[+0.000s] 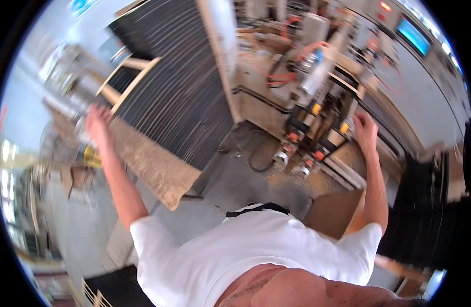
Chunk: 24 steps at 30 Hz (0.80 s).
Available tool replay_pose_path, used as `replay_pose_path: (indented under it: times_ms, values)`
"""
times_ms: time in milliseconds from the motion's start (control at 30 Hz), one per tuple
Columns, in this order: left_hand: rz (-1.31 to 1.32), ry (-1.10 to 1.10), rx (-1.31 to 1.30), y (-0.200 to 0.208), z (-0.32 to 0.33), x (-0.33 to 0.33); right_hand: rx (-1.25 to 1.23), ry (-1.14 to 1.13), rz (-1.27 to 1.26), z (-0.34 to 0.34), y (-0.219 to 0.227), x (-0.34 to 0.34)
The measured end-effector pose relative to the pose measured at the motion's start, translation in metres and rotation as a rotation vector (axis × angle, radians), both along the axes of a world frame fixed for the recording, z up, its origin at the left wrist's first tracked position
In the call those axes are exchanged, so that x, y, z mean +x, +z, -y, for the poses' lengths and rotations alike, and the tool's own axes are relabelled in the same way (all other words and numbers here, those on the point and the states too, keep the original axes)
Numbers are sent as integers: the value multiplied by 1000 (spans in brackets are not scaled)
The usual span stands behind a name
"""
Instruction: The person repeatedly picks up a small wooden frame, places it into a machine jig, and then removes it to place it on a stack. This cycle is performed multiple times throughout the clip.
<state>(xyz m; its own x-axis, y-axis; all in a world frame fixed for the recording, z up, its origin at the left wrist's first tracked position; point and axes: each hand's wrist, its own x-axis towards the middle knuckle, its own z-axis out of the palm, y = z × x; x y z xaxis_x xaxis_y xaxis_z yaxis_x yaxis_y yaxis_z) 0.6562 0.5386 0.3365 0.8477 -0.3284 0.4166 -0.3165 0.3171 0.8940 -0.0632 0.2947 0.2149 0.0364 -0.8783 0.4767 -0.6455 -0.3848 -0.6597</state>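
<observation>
Over my feed I see a white T-shirt [245, 250], short-sleeved and round-necked, a black waistband [268, 206], bare left hand [98, 123], bare right hand [366, 131].

Black layered stack [179, 102] | pale-edged, at left | metal machine [316, 109] | orange, yellow fittings, at right

Stretches left arm [122, 189] outward, with forearm trailing below the blurred left fingers [97, 111]. Bends these loosely on left hand [98, 125]; too smeared to tell whether closed on anything. Raises right arm [376, 189] on the far side, well apart from the left fingers. Curls right fingers [359, 122] inward from right hand [367, 134], with wrist [370, 148] just behind them.
</observation>
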Motion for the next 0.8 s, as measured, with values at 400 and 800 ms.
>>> replay_pose_path:
  times_ms: [400,800]
  values:
    - [-103,-820,161,-164,61,-398,-424,-710,-1000,-138,332,-178]
    - [-96,-1561,628,-246,79,-579,-53,-1106,-911,-331,401,-312]
